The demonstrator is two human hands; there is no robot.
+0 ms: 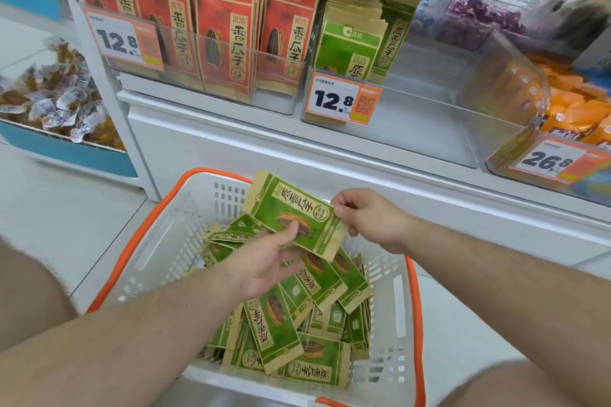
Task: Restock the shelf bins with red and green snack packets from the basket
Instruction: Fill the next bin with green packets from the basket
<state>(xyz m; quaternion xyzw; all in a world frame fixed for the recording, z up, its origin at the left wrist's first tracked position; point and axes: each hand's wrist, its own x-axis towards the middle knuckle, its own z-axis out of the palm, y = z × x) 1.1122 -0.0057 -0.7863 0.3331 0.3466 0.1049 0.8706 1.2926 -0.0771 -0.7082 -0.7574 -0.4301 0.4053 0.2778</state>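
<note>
Right now both hands share one green packet [294, 214], lifted just above the basket [155, 235]: the left hand [264, 261] has its thumb pressed on the packet's printed face with the fingers curled beneath, and the right hand [367, 216] pinches the packet's right edge between thumb and forefinger. Below them a loose heap of green packets [291, 324] lies in the white basket with the orange rim; no red ones show among them. Up on the shelf, the red bin [198, 53] looks well filled with upright red packets [224, 36], while the green bin [413, 109] holds only a short row of green packets [350, 43] at its left end, with bare space to the right. The step in hand seems to be picking up and squaring a green packet. Next, it probably needs turning upright, face forward, and carrying up into the green bin beside the standing row.
</note>
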